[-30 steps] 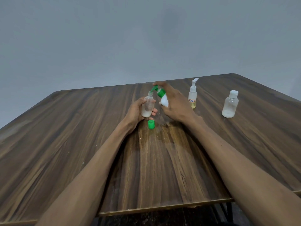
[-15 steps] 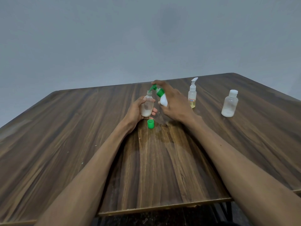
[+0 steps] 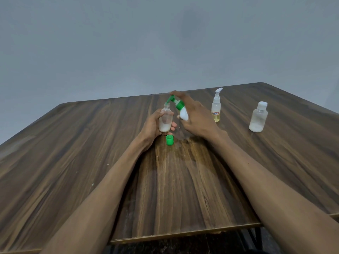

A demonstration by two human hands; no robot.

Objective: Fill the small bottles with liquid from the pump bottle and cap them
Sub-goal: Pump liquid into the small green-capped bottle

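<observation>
Little has moved since a moment ago: both hands keep their places over the middle of the counter (image 3: 77, 143), and the pump nozzle still sits at the open mouth of the small bottle.

The left hand (image 3: 152, 125) wraps its fingers round a small clear bottle (image 3: 166, 120), upright and uncapped, with white liquid filling its lower part. The right hand (image 3: 194, 118) grips a white pump bottle (image 3: 183, 114) with a green collar and green pump head, tilted so the nozzle points down at the small bottle's neck; the forefinger lies along the top of the pump.

Just in front of the left hand a green cap (image 3: 169, 140) stands on the counter. Off to the right, beyond the right hand, a slim bottle with a white pump (image 3: 216, 109) holds a little yellow liquid, and farther right a capped clear bottle (image 3: 258, 117) stands well apart, with white liquid at its bottom.
</observation>
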